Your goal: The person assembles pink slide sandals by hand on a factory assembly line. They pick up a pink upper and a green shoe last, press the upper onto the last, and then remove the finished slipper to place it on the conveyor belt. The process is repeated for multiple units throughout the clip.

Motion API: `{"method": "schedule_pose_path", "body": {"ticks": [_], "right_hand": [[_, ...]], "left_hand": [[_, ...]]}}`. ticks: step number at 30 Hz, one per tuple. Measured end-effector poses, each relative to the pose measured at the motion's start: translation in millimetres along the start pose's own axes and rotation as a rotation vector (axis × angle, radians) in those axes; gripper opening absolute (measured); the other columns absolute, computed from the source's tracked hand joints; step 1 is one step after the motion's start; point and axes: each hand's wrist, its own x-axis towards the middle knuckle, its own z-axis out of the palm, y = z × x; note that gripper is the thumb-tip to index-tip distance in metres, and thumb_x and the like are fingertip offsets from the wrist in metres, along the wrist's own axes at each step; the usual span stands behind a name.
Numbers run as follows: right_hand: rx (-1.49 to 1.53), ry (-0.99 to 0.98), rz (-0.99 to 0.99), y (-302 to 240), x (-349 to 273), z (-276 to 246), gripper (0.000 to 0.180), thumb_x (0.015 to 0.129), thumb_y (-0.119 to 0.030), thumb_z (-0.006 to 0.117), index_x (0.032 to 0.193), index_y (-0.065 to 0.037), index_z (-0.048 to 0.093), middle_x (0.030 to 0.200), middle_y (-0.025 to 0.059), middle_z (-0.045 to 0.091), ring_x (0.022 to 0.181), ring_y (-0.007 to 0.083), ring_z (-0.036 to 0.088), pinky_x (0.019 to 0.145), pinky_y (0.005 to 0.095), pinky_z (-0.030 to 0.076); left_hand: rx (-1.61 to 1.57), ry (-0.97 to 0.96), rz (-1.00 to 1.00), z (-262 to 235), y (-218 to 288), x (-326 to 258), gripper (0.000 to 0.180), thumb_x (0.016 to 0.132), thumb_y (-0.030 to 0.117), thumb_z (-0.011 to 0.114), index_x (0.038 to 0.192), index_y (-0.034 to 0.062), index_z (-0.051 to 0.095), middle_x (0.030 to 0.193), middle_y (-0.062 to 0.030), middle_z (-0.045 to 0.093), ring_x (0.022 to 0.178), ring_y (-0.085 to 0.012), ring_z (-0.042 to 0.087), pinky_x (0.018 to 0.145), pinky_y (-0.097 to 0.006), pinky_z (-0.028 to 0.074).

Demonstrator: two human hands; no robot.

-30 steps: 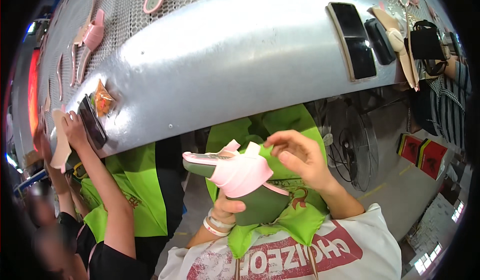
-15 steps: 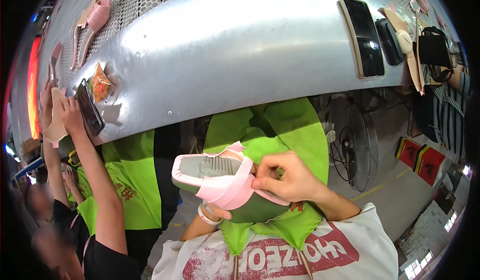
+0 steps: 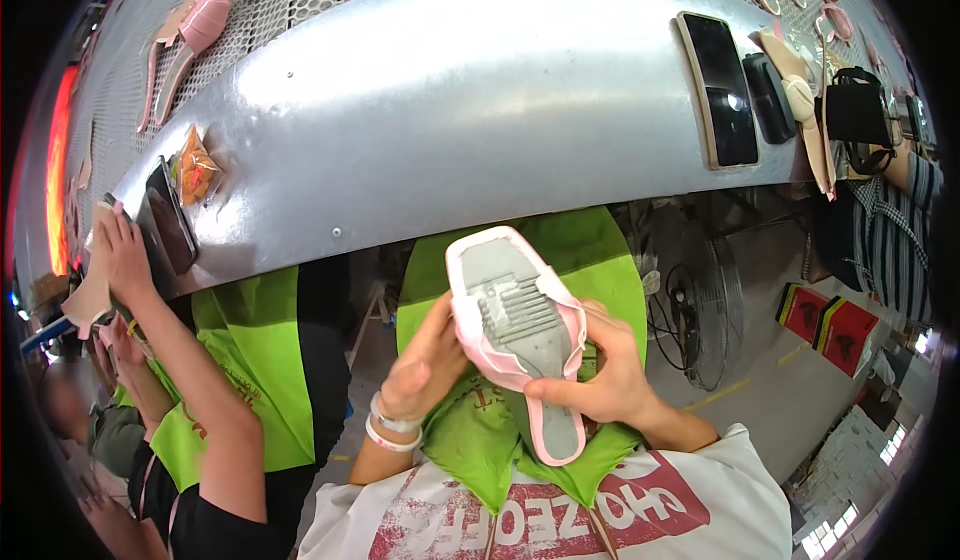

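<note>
A pink sandal (image 3: 520,320) is held over my lap with its grey ridged underside toward me and its wider end pointing up and left. Pink material is folded over the rim of the sole, and strap ends show at both sides. My right hand (image 3: 612,368) grips its right side, thumb across the narrow part of the sole. My left hand (image 3: 425,355) rests against the left edge, fingers partly hidden behind the sandal and thumb off it. The green form seen inside the sandal earlier is mostly hidden now.
A curved metal table edge (image 3: 420,120) spans ahead, with phones (image 3: 722,90) and a bagged snack (image 3: 195,168) on it. Beyond lie pink sandals (image 3: 205,15) on a perforated surface. A co-worker's hand (image 3: 125,260) works at left. A fan (image 3: 705,305) stands at right.
The sandal has turned from lying sideways to upright, sole facing me. My left hand has come from beneath to its left edge; my right hand has moved from the strap to a grip on the sole.
</note>
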Motion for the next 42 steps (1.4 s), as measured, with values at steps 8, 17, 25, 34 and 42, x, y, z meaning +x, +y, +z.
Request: {"method": "schedule_pose_path", "body": {"ticks": [8, 17, 25, 34, 42], "right_hand": [[0.657, 0.097, 0.073, 9, 0, 9, 0.052, 0.096, -0.034, 0.054, 0.130, 0.004, 0.045, 0.127, 0.0150, 0.052, 0.116, 0.0248, 0.051, 0.102, 0.0399, 0.037], [0.475, -0.016, 0.151, -28, 8, 12, 0.046, 0.103, -0.025, 0.039, 0.139, 0.004, 0.033, 0.129, 0.0113, 0.049, 0.117, 0.0139, 0.046, 0.101, 0.0309, 0.038], [0.799, -0.009, 0.304, -19, 4, 12, 0.047, 0.100, -0.016, 0.044, 0.140, 0.006, 0.032, 0.128, 0.0117, 0.050, 0.118, 0.0148, 0.047, 0.102, 0.0313, 0.037], [0.875, -0.068, 0.273, -11, 1, 9, 0.057, 0.098, -0.015, 0.048, 0.145, 0.007, 0.025, 0.137, 0.0136, 0.044, 0.126, 0.0171, 0.042, 0.107, 0.0322, 0.034], [0.635, 0.016, 0.143, -6, -8, 21, 0.066, 0.096, -0.012, 0.050, 0.150, 0.008, 0.017, 0.145, 0.0132, 0.039, 0.133, 0.0188, 0.038, 0.112, 0.0336, 0.028]], "left_hand": [[-0.194, 0.509, 0.025, 51, -27, 26, 0.074, 0.097, 0.058, 0.027, 0.140, 0.0003, 0.043, 0.130, -0.0166, 0.059, 0.116, -0.0288, 0.060, 0.101, -0.042, 0.046], [0.299, 0.437, 0.287, 71, -20, 22, 0.054, 0.100, 0.037, 0.040, 0.133, -0.0056, 0.042, 0.120, -0.0134, 0.056, 0.106, -0.0160, 0.055, 0.093, -0.031, 0.044], [0.091, 0.340, 0.197, 60, -24, 20, 0.058, 0.096, 0.033, 0.047, 0.136, -0.0076, 0.037, 0.125, -0.0135, 0.053, 0.111, -0.0177, 0.054, 0.097, -0.032, 0.043], [0.067, 0.311, 0.162, 59, -23, 20, 0.060, 0.095, 0.031, 0.046, 0.139, -0.0078, 0.032, 0.129, -0.0152, 0.051, 0.115, -0.0200, 0.052, 0.100, -0.034, 0.041], [0.347, 0.404, 0.267, 60, -38, 15, 0.066, 0.096, 0.033, 0.046, 0.144, -0.0069, 0.026, 0.135, -0.0163, 0.046, 0.121, -0.0212, 0.049, 0.103, -0.035, 0.039]]}}
